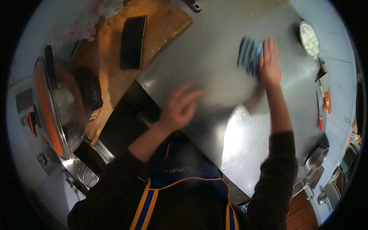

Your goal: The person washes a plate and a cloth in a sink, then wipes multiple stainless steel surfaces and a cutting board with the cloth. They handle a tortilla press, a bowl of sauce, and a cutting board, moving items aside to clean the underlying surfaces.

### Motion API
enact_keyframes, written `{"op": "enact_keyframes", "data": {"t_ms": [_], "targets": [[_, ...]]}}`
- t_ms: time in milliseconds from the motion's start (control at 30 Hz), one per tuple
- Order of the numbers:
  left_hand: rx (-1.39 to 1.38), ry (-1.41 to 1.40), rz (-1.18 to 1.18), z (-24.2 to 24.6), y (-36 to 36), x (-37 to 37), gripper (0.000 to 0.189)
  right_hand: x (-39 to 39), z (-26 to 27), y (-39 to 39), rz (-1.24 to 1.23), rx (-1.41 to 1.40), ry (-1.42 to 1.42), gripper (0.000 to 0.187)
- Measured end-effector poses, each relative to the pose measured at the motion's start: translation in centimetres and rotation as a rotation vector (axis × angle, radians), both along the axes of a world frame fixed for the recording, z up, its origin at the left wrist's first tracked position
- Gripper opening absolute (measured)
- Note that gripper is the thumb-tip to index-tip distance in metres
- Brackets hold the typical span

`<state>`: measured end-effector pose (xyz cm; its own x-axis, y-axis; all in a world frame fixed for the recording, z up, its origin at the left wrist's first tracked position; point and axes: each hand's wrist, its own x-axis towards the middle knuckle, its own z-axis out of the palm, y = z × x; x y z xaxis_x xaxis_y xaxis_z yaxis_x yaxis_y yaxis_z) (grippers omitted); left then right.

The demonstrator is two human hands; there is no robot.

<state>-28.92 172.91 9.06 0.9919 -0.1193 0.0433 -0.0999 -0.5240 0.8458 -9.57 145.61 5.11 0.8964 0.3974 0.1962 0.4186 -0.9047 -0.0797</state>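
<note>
My right hand [270, 63] lies flat at the edge of a blue-and-dark striped cloth [249, 55] on the stainless steel worktop [207, 51]. Part of the cloth is under its fingers, and whether they grip it cannot be told. My left hand [181, 105], blurred, hovers near the front edge of the worktop with its fingers apart and nothing in it. A dark phone [133, 42] lies on the wooden board to the left of both hands.
The wooden board [161, 31] borders the steel at upper left. A glass lid with an orange rim [49, 109] stands far left. Along the right wall are an oval dish of white stuff [309, 39], a red-handled tool [320, 123] and a metal pot [316, 161].
</note>
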Motion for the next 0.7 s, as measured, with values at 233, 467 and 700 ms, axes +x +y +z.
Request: {"op": "enact_keyframes", "data": {"t_ms": [233, 467, 700], "targets": [[0.081, -0.330, 0.480, 2.8, 8.4, -1.3, 0.025, -10.6, 0.3, 21.1, 0.303, 0.261, 0.205, 0.045], [0.157, -0.297, 0.224, 3.0, 2.3, -1.6, 0.027, -20.0, 0.1, 10.8, 0.281, 0.261, 0.322, 0.044], [0.122, -0.284, -0.077, 2.7, -8.3, -3.9, 0.027, -37.7, -1.9, -26.1, -0.823, -0.084, -0.016, 0.046]]}}
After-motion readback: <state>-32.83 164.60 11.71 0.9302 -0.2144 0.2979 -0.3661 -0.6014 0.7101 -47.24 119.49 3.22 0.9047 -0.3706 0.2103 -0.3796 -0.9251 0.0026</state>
